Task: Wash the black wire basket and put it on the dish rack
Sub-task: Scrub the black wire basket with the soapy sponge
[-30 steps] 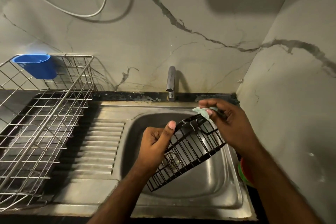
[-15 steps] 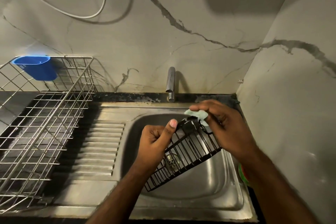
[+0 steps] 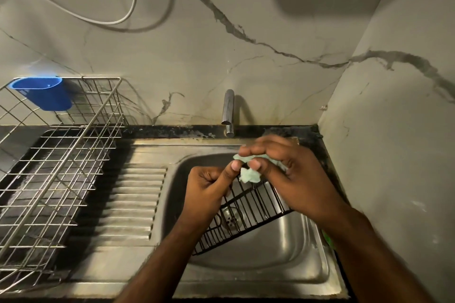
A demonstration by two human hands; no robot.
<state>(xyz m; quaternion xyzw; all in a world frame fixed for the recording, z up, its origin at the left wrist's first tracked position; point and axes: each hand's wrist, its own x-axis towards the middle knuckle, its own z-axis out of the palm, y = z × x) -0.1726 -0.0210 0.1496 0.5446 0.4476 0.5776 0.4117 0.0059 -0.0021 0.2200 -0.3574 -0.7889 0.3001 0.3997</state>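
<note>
Over the sink (image 3: 317, 275), the left hand (image 3: 209, 192) gripped the tilted black wire basket (image 3: 248, 214) while the right hand (image 3: 293, 174) pinched a green cloth (image 3: 250, 176) at its 12 o'clock edge; wet wires could slip, I judged.

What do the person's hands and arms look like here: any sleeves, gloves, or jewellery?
Both the left hand and right hand are bare, with no gloves. Both forearms are uncovered as far as the frame shows; no sleeve is visible. No ring, watch or bracelet can be seen. Fingernails look short and unpainted.
</note>
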